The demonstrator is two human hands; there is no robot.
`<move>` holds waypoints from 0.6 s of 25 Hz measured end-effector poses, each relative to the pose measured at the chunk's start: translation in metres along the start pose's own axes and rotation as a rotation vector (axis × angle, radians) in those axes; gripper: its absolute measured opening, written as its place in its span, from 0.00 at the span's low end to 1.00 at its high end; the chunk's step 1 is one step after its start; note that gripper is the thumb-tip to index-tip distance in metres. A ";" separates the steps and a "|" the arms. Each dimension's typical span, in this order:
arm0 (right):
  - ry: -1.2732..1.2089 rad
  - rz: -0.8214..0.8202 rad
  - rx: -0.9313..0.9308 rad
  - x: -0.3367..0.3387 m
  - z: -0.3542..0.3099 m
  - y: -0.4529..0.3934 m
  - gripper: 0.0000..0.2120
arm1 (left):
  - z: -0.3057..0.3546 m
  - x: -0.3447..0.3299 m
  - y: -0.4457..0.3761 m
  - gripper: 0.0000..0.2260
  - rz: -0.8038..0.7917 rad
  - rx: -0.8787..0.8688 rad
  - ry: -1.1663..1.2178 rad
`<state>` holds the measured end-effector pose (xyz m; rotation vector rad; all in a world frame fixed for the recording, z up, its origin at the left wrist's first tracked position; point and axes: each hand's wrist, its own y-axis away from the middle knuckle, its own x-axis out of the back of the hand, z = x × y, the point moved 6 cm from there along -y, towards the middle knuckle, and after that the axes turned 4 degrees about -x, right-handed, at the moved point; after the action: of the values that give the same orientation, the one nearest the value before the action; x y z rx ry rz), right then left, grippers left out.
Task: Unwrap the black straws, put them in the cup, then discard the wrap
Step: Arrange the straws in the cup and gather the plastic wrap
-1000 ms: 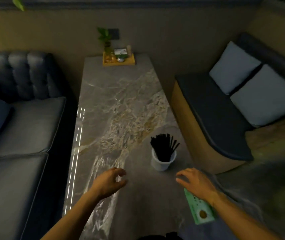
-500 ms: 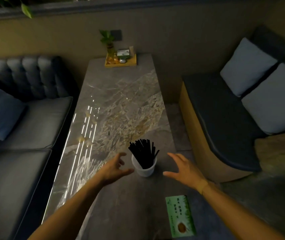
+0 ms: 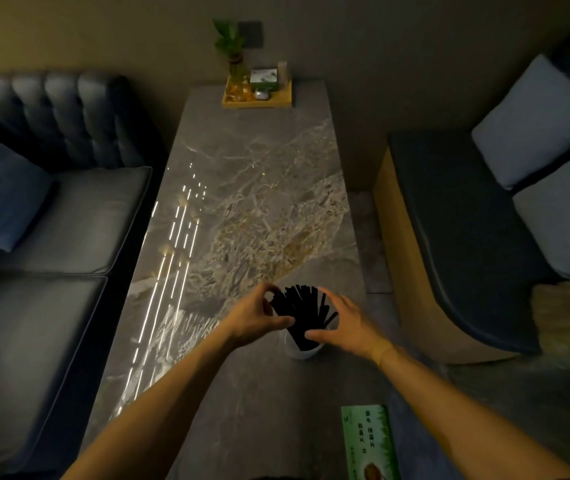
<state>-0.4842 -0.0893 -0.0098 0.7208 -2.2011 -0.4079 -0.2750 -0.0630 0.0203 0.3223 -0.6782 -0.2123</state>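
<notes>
Dim lounge all around: a dark tufted leather sofa runs down the left side, and a dark cushioned bench with pale grey pillows sits on the right. Between them stretches the long grey marble surface, streaked with reflected light. At its far end stands a small wooden tray carrying a green plant in a glass vase and a small box. Down at the near right edge lies a flat green printed packet, well apart from the action. Now to the middle: both bare arms reach in together. The left hand curls round the left side of the bundle of black straws, thumb and fingers closing on them. The right hand cups the other side, its grip on the straws too, thumb pressed low near the rim. Those straws stand fanned out in the small white plastic cup, which rests on the surface, mostly hidden behind the hands.
</notes>
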 end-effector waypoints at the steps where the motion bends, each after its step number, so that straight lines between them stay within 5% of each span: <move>1: -0.003 0.001 0.011 -0.001 -0.005 -0.005 0.50 | 0.001 0.000 -0.003 0.28 -0.016 -0.012 -0.010; 15: 0.141 0.289 0.119 -0.021 -0.045 -0.013 0.25 | 0.031 -0.014 -0.004 0.30 -0.133 -0.163 0.067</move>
<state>-0.4340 -0.0894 0.0004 0.4667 -2.1661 -0.0776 -0.3054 -0.0696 0.0333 0.2176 -0.5693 -0.3801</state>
